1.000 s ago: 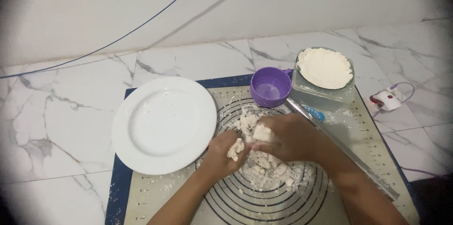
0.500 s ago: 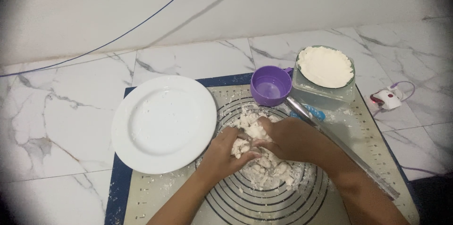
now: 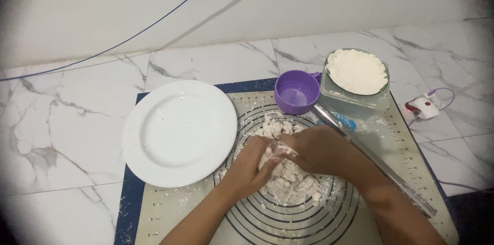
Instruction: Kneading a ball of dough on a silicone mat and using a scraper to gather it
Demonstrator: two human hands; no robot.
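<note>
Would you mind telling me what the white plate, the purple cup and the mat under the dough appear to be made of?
White plate: probably glazed ceramic, smooth and faintly shiny.
Purple cup: likely plastic, with even opaque colour and a moulded handle.
Mat: seemingly silicone, a thin matte sheet lying flat, printed with rings and rulers.

- Evenly lit, moderately bright, soft and diffuse from above; no hard-edged shadows anywhere.
- Faint soft shadow under the white plate (image 3: 179, 133) along its near rim, and beneath both forearms on the baking mat (image 3: 406, 144).
- Mild glare on the marble floor (image 3: 72, 121) and a pale sheen inside the purple cup (image 3: 297, 92).
- Dark vignette at all four corners, with barrel distortion bending the wall line.
- Slightly soft overall; left hand (image 3: 247, 165) and right hand (image 3: 321, 150) a little smeared.
</note>
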